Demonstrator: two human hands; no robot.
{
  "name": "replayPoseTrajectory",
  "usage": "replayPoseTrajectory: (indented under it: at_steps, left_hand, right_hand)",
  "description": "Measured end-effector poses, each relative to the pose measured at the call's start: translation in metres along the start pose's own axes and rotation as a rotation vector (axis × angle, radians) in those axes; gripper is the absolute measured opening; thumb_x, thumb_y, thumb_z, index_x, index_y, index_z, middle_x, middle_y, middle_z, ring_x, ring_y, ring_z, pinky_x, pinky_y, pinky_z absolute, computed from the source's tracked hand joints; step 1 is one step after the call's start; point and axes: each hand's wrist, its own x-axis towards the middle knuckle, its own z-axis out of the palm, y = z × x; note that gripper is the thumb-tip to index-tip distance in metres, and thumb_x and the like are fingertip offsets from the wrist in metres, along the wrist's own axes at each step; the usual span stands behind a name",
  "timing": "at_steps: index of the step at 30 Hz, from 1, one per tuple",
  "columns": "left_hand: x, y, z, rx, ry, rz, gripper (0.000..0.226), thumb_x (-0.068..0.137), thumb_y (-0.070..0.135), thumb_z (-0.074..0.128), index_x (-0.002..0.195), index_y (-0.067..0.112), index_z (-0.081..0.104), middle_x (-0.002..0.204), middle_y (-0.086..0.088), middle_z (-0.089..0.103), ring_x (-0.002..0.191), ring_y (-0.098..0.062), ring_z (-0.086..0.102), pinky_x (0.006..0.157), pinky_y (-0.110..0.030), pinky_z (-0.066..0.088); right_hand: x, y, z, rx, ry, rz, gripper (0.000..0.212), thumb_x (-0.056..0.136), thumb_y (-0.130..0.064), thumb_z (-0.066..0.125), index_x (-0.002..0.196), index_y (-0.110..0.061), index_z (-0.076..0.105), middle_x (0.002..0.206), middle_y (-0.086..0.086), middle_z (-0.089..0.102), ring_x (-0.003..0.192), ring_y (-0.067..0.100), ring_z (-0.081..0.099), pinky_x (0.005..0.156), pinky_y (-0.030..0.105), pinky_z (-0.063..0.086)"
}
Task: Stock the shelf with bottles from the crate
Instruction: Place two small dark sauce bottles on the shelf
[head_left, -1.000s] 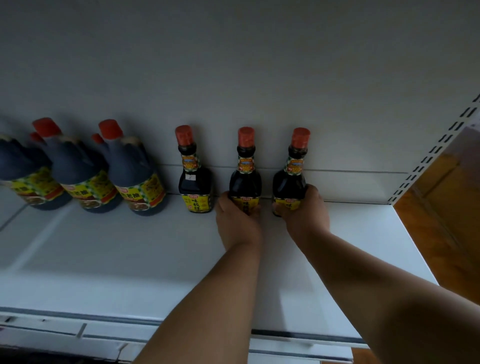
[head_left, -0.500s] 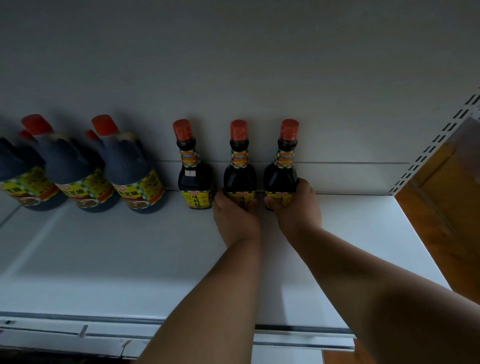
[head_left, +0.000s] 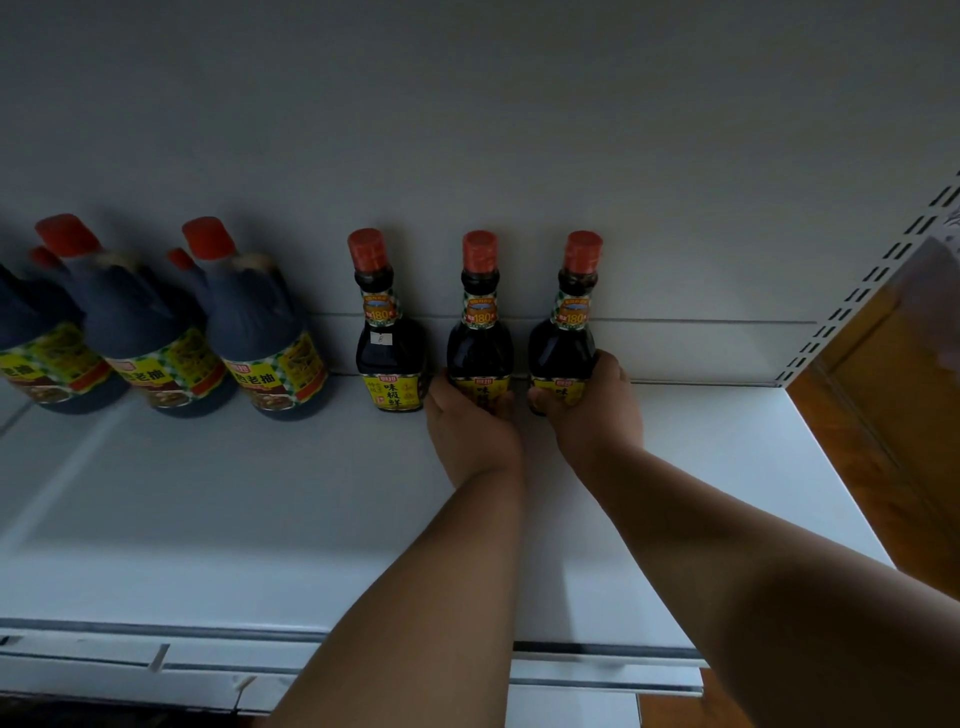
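Three small dark sauce bottles with red caps and yellow labels stand upright at the back of the white shelf (head_left: 260, 519). The left small bottle (head_left: 388, 343) stands free. My left hand (head_left: 470, 431) grips the base of the middle small bottle (head_left: 480, 332). Around the base of the right small bottle (head_left: 566, 332) my right hand (head_left: 592, 410) holds on, thumb across the label. Both held bottles rest on the shelf against the back panel. No crate is in view.
Several large dark jugs (head_left: 260, 338) with red caps and yellow labels stand to the left along the back. A slotted upright (head_left: 872, 280) bounds the shelf on the right, with wooden floor (head_left: 893, 415) beyond. The shelf's front rail (head_left: 156, 654) runs below.
Both hands slid the middle and right bottles a little leftward and closer together along the back panel. My grip on each is unchanged.
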Motion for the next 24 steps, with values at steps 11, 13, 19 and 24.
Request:
replayPoseTrajectory:
  at_steps: [11,13,19,24]
  left_hand:
    - [-0.007,0.006,-0.009,0.046,-0.036,0.017,0.076,0.086,0.021,0.069,0.148,0.005,0.027,0.148,-0.015,0.037,0.132,-0.034,0.041,0.104,-0.039,0.038]
    - [-0.017,0.008,-0.017,0.061,-0.017,0.04,0.072,0.085,0.019,0.067,0.145,0.005,0.03,0.143,-0.017,0.04,0.127,-0.036,0.045,0.101,-0.04,0.04]
    - [-0.047,0.002,-0.054,0.143,-0.096,0.157,0.053,0.085,0.015,0.066,0.132,0.007,0.043,0.133,-0.014,0.045,0.121,-0.033,0.049,0.095,-0.042,0.046]
    - [-0.065,-0.01,-0.103,0.187,-0.156,0.309,0.049,0.087,0.019,0.063,0.132,0.009,0.046,0.131,-0.01,0.048,0.115,-0.027,0.052,0.094,-0.036,0.046]
  right_hand:
    - [-0.008,-0.012,-0.014,-0.005,-0.079,0.056,0.071,0.074,-0.04,0.08,0.129,-0.013,0.043,0.13,0.009,0.052,0.112,0.033,0.056,0.084,0.038,0.05]
    - [-0.019,-0.014,-0.019,-0.008,-0.092,0.082,0.071,0.077,-0.04,0.076,0.131,-0.011,0.04,0.132,0.011,0.049,0.115,0.035,0.053,0.081,0.035,0.046]
    - [-0.07,-0.019,-0.035,-0.08,-0.081,0.034,0.065,0.085,-0.036,0.07,0.136,-0.01,0.04,0.137,0.011,0.047,0.123,0.03,0.05,0.093,0.033,0.043]
    - [-0.116,-0.032,-0.037,-0.097,-0.101,0.016,0.063,0.088,-0.038,0.066,0.139,-0.013,0.04,0.139,0.006,0.045,0.123,0.026,0.051,0.087,0.029,0.042]
